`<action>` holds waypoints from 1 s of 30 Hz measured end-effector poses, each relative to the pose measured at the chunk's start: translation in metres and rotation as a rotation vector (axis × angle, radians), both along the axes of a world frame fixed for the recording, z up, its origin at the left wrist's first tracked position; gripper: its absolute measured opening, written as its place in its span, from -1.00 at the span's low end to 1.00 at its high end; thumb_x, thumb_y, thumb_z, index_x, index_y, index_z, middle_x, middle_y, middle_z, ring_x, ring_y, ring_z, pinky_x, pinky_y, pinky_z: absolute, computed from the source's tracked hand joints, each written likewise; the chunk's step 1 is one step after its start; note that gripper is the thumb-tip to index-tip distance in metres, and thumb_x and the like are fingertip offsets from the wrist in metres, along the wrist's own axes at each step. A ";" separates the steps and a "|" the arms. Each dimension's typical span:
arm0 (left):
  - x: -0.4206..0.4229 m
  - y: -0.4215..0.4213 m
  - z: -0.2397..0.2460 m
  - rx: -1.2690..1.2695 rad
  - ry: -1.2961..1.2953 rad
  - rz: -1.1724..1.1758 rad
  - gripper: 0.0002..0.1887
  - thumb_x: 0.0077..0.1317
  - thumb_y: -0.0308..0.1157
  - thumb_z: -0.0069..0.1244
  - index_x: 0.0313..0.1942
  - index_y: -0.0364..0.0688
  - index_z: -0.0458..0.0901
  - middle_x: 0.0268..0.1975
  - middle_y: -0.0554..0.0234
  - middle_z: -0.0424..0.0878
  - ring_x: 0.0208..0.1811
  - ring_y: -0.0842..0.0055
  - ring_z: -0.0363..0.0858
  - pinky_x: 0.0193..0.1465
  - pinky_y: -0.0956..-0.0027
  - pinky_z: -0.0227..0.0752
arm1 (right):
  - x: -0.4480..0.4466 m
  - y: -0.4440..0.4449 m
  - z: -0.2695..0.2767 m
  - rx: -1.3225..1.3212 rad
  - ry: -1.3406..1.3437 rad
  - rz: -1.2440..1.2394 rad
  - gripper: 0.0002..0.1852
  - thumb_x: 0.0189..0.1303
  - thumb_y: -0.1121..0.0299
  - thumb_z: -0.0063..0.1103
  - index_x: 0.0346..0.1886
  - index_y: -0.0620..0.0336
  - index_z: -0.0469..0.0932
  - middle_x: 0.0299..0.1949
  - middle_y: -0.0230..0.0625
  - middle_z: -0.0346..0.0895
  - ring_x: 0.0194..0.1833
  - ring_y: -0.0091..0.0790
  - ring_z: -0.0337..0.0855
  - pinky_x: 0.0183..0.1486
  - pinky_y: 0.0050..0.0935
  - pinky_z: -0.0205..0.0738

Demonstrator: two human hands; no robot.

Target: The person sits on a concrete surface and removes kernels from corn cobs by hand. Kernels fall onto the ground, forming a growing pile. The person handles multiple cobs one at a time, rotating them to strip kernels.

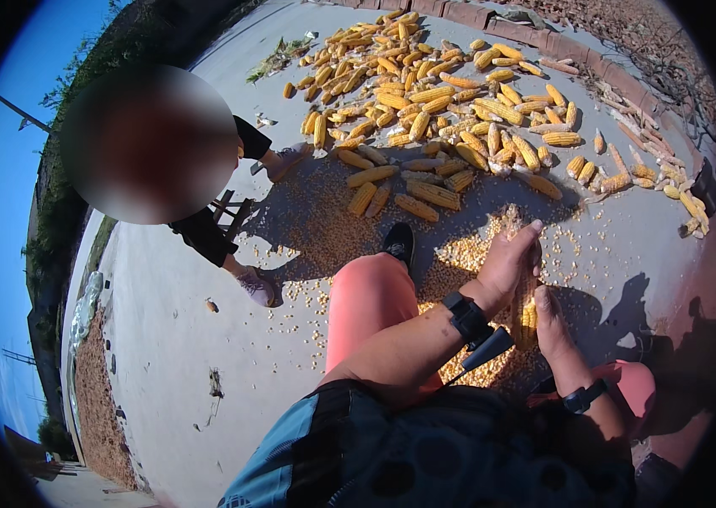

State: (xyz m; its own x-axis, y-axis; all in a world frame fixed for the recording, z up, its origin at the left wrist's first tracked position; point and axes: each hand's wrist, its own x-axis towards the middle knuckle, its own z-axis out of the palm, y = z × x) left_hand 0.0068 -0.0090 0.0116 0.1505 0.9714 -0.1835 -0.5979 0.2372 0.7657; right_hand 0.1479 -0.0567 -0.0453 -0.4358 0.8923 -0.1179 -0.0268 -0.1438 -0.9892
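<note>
Between my hands is a corn cob, with yellow kernels at its near end and a barer, brownish stretch above. My left hand wraps around the far part, its thumb pointing away from me. A pale, ragged cob end sticks out beyond that hand; whether it belongs to the same cob I cannot tell. My right hand grips the near part, its thumb lying along the cob's side and its other fingers mostly hidden. Beneath both hands, loose corn kernels are heaped on the concrete ground.
A large spread of corn ears covers the ground ahead. Stripped cobs lie at the far right, by a brick edging. On the left a person in dark trousers sits on a low stool. Kernels lie between us.
</note>
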 end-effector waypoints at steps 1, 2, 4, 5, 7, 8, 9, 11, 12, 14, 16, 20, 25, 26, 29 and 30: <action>0.005 0.000 0.000 -0.010 -0.022 -0.049 -0.63 0.35 -0.12 -0.08 -0.56 -0.12 0.33 -0.65 0.34 0.32 -0.65 0.57 0.28 -0.53 0.50 0.19 | 0.005 -0.002 0.001 -0.044 0.091 -0.014 -0.23 0.38 -0.20 -0.35 0.39 0.28 0.07 0.35 -0.21 0.16 0.34 -0.35 0.16 0.36 -0.37 0.01; 0.002 -0.001 -0.005 -0.047 -0.021 -0.001 -0.64 0.35 -0.12 -0.08 -0.54 -0.13 0.32 -0.64 0.33 0.31 -0.64 0.56 0.28 -0.52 0.49 0.19 | 0.002 0.002 -0.004 -0.046 0.120 0.052 -0.26 0.40 -0.17 -0.37 0.40 0.26 0.07 0.36 -0.23 0.14 0.33 -0.37 0.17 0.35 -0.37 0.02; -0.002 -0.001 -0.008 -0.057 0.013 0.022 -0.66 0.34 -0.12 -0.09 -0.49 -0.12 0.28 -0.62 0.32 0.26 -0.60 0.56 0.28 -0.50 0.46 0.19 | -0.012 0.000 0.001 -0.052 0.113 -0.119 -0.38 0.42 -0.11 -0.30 0.10 0.32 0.39 -0.08 -0.34 0.46 -0.04 -0.54 0.38 0.06 -0.47 0.28; -0.003 -0.004 -0.009 0.009 -0.006 0.034 -0.66 0.35 -0.12 -0.11 -0.51 -0.12 0.27 -0.63 0.33 0.24 -0.60 0.57 0.26 -0.48 0.46 0.17 | -0.016 0.001 -0.001 -0.040 0.096 -0.144 -0.41 0.43 -0.09 -0.30 -0.03 0.34 0.45 -0.18 -0.38 0.47 -0.13 -0.56 0.38 -0.03 -0.49 0.30; -0.001 -0.006 -0.008 0.005 -0.011 0.067 -0.66 0.36 -0.14 -0.14 -0.52 -0.12 0.27 -0.63 0.34 0.22 -0.60 0.58 0.24 -0.48 0.46 0.15 | -0.018 0.006 -0.025 -0.071 0.126 -0.184 -0.45 0.45 -0.02 -0.28 -0.19 0.33 0.54 -0.36 -0.43 0.49 -0.28 -0.60 0.39 -0.20 -0.51 0.34; 0.006 -0.008 -0.002 0.055 0.007 0.034 -0.65 0.36 -0.16 -0.12 -0.54 -0.12 0.27 -0.65 0.33 0.24 -0.62 0.58 0.27 -0.51 0.47 0.18 | -0.013 0.009 -0.022 -0.298 0.118 -0.199 -0.48 0.45 0.02 -0.25 -0.21 0.32 0.56 -0.42 -0.44 0.52 -0.35 -0.59 0.42 -0.26 -0.49 0.35; 0.012 -0.012 0.005 0.106 0.028 -0.002 -0.64 0.36 -0.17 -0.11 -0.56 -0.13 0.27 -0.67 0.33 0.26 -0.65 0.58 0.29 -0.53 0.47 0.22 | -0.020 0.011 -0.026 -0.394 0.282 -0.271 -0.53 0.44 0.08 -0.20 -0.24 0.33 0.58 -0.45 -0.44 0.54 -0.38 -0.60 0.45 -0.29 -0.50 0.34; 0.016 -0.015 -0.001 0.179 0.076 -0.083 -0.65 0.36 -0.19 -0.11 -0.55 -0.13 0.26 -0.67 0.30 0.27 -0.65 0.56 0.29 -0.54 0.46 0.21 | -0.013 0.019 -0.018 -0.482 0.040 -0.190 -0.51 0.36 0.01 -0.07 -0.25 0.33 0.60 -0.39 -0.33 0.59 -0.39 -0.56 0.50 -0.30 -0.44 0.38; 0.022 -0.015 0.002 0.187 0.064 -0.218 -0.66 0.36 -0.19 -0.11 -0.54 -0.13 0.25 -0.68 0.29 0.26 -0.66 0.54 0.29 -0.55 0.46 0.21 | -0.013 0.021 -0.052 -0.342 0.078 -0.103 -0.53 0.38 -0.02 -0.12 -0.18 0.26 0.55 -0.34 -0.34 0.57 -0.34 -0.55 0.53 -0.28 -0.46 0.43; 0.024 -0.014 0.004 0.106 0.055 -0.151 -0.65 0.37 -0.19 -0.11 -0.54 -0.13 0.25 -0.65 0.32 0.25 -0.63 0.57 0.27 -0.52 0.48 0.21 | -0.023 0.025 -0.057 -0.435 0.336 -0.076 -0.49 0.39 -0.10 -0.21 -0.09 0.19 0.49 -0.27 -0.35 0.55 -0.28 -0.53 0.55 -0.23 -0.50 0.47; 0.009 0.001 -0.012 0.000 -0.026 -0.020 -0.66 0.36 -0.18 -0.10 -0.53 -0.12 0.28 -0.60 0.35 0.27 -0.58 0.59 0.27 -0.47 0.48 0.21 | -0.013 0.019 -0.031 -0.355 0.440 -0.111 -0.41 0.39 -0.17 -0.30 -0.05 0.21 0.46 -0.21 -0.33 0.54 -0.19 -0.52 0.52 -0.11 -0.51 0.44; 0.013 0.003 -0.017 0.023 0.149 0.148 -0.70 0.35 -0.21 -0.07 -0.52 -0.14 0.35 -0.58 0.37 0.30 -0.55 0.58 0.28 -0.45 0.47 0.20 | -0.024 0.005 -0.010 -0.032 -0.064 -0.304 -0.44 0.44 -0.01 -0.25 0.08 0.36 0.46 -0.07 -0.22 0.54 -0.04 -0.50 0.48 0.05 -0.48 0.34; 0.021 -0.005 -0.008 0.131 0.223 0.163 -0.70 0.36 -0.25 -0.09 -0.52 -0.16 0.36 -0.61 0.37 0.29 -0.55 0.59 0.28 -0.43 0.47 0.21 | -0.025 0.011 0.015 -0.497 0.490 -0.369 -0.56 0.44 0.10 -0.19 -0.13 0.32 0.55 -0.29 -0.36 0.56 -0.27 -0.58 0.50 -0.18 -0.53 0.41; 0.020 -0.004 -0.011 0.146 0.209 0.156 -0.69 0.37 -0.24 -0.11 -0.53 -0.16 0.34 -0.61 0.37 0.29 -0.55 0.60 0.29 -0.43 0.47 0.21 | -0.023 0.013 0.017 -0.480 0.462 -0.363 -0.57 0.43 0.10 -0.18 -0.15 0.31 0.55 -0.31 -0.37 0.56 -0.28 -0.58 0.50 -0.18 -0.52 0.41; 0.022 -0.010 -0.014 0.167 0.178 0.110 -0.68 0.38 -0.24 -0.12 -0.54 -0.16 0.33 -0.61 0.36 0.30 -0.56 0.60 0.29 -0.43 0.47 0.22 | -0.012 0.015 0.032 -0.515 0.252 -0.291 -0.58 0.41 0.10 -0.14 -0.21 0.30 0.56 -0.33 -0.33 0.57 -0.31 -0.56 0.51 -0.21 -0.51 0.42; 0.021 -0.012 -0.012 0.205 0.153 0.028 -0.68 0.38 -0.24 -0.12 -0.53 -0.16 0.32 -0.62 0.36 0.29 -0.58 0.60 0.28 -0.44 0.47 0.23 | -0.007 0.015 0.043 -0.500 0.177 -0.253 -0.60 0.39 0.12 -0.11 -0.21 0.31 0.54 -0.30 -0.32 0.55 -0.30 -0.56 0.50 -0.20 -0.52 0.42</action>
State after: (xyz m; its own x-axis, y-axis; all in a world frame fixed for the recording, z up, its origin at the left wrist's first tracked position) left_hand 0.0281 -0.0207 -0.0009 0.1083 0.9941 -0.0009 -0.4755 0.0526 0.8781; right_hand 0.1410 -0.0415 -0.0024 -0.2681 0.8261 -0.4956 -0.2798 -0.5590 -0.7805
